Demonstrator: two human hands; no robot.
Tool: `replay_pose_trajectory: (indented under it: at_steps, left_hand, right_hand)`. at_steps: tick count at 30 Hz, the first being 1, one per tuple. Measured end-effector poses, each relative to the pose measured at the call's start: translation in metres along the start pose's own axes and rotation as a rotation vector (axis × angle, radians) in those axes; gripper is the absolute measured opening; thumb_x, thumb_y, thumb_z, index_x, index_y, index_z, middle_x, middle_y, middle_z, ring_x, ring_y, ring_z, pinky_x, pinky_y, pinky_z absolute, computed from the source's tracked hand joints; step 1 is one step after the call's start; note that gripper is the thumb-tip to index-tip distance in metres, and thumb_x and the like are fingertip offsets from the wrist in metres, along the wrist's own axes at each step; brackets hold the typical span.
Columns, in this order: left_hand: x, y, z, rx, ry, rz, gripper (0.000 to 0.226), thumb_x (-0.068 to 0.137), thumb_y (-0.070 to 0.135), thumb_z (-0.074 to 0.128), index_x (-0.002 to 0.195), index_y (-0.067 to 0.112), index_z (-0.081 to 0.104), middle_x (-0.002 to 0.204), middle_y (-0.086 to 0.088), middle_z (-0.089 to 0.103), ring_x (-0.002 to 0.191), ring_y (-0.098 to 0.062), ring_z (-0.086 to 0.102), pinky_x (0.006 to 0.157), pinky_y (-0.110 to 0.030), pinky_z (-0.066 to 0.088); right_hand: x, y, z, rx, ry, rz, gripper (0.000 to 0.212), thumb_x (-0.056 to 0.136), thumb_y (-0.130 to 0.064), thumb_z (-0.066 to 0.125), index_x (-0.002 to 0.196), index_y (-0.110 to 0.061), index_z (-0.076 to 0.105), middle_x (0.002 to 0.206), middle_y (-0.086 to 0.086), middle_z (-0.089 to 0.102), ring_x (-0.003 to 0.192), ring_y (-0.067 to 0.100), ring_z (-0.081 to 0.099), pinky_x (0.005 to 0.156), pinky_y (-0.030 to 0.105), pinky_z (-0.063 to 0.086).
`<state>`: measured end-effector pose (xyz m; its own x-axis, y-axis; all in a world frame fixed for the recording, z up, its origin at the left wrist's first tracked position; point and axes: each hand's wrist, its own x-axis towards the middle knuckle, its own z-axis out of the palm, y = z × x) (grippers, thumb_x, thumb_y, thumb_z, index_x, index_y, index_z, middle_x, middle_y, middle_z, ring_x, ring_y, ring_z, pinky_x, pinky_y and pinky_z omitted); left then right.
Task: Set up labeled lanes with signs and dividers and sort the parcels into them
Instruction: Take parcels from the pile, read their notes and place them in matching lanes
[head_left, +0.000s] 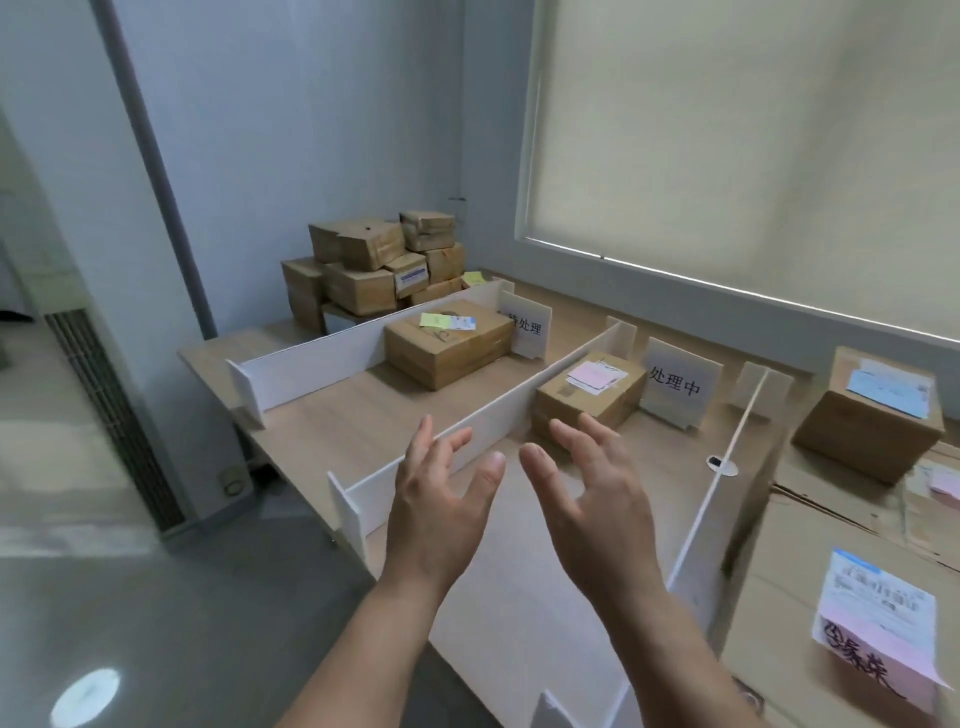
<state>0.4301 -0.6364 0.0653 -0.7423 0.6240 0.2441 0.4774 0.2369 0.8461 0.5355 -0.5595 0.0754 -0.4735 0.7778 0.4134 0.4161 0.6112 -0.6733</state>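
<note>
Hands: Currently the left hand (441, 499) and the right hand (597, 499) are hovering side by side above the table (332, 415), fingers spread and loosely curved, gripping nothing.
Nearest parcel: the small cardboard box (587, 395) is sitting just beyond the fingertips in the middle lane, in front of the sign reading 处理中 (678, 384).
Other sorted parcel: a wider flat box (449, 343) is lying in the left lane beside its own sign (527, 325), whose first character is partly hidden.
Unsorted parcels: a heap of boxes (374, 265) is waiting at the far corner of the table; more cartons (867, 415) are lying to the right.
Dividers: thin white boards (467, 426) are standing on edge in slotted feet, looking light and easy to tip.
Risk: a reaching wrist is likely to clip the divider between the hands' lane and the left one, knocking it over or skewing the lane.
Risk: loose paper slips (592, 375) on the box tops may be sliding off if a box is tilted.
Materials: worn, creased brown cardboard; smooth matt white board; pale wood-grain tabletop.
</note>
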Motion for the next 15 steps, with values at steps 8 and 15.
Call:
replay_pose_trajectory:
  at_steps: [8, 15]
  left_hand:
    - [0.075, -0.070, -0.104, -0.018, 0.143, -0.015, 0.048, 0.087, 0.047, 0.053, 0.132, 0.033, 0.046, 0.156, 0.010, 0.015, 0.142, -0.007, 0.015, 0.100, -0.024, 0.024]
    - [0.141, -0.144, -0.180, 0.015, 0.215, -0.081, 0.047, 0.086, 0.047, 0.055, 0.129, 0.029, 0.051, 0.155, 0.009, 0.020, 0.140, -0.011, 0.025, 0.101, -0.024, 0.027]
  right_hand:
    - [0.048, -0.088, 0.127, 0.051, -0.155, -0.072, 0.071, 0.079, -0.067, 0.026, 0.135, -0.030, 0.049, 0.149, -0.007, 0.035, 0.135, 0.010, 0.033, 0.107, 0.033, 0.035]
    - [0.091, -0.144, 0.239, 0.097, -0.181, -0.082, 0.068, 0.085, -0.069, 0.027, 0.131, -0.027, 0.054, 0.147, -0.003, 0.040, 0.134, 0.012, 0.036, 0.106, 0.036, 0.037]
